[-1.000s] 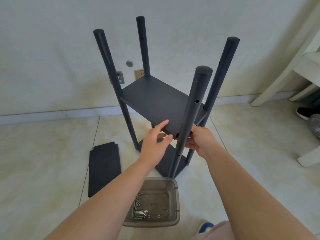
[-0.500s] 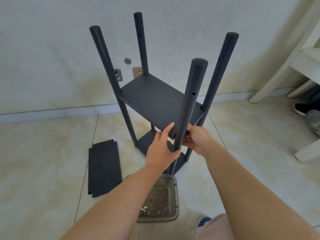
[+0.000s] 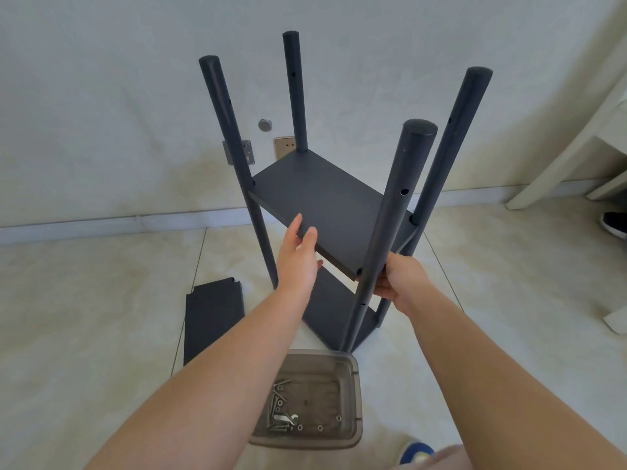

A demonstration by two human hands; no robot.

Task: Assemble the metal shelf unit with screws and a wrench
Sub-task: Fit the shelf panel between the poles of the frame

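A dark metal shelf unit stands on the tiled floor with its posts pointing up. Its middle shelf panel (image 3: 325,205) sits between the posts above a lower panel (image 3: 339,317). My left hand (image 3: 300,256) holds the near left edge of the middle panel, fingers under it and thumb on top. My right hand (image 3: 400,279) grips the near post (image 3: 393,212) where the panel's corner meets it. A loose third panel (image 3: 213,317) lies flat on the floor to the left. Several screws and a small wrench (image 3: 281,408) lie in a translucent tray (image 3: 353,401) near my feet.
A wall with an outlet (image 3: 283,145) and a small metal plate (image 3: 249,152) stands right behind the unit. White furniture legs (image 3: 556,161) rise at the right, with a black shoe (image 3: 614,223) beside them. My own blue shoe tip (image 3: 415,451) shows at the bottom.
My left hand has slid left along the panel's near edge, away from the near post. The view has tipped down, so the tray shows fully again. My right hand stays on the post.
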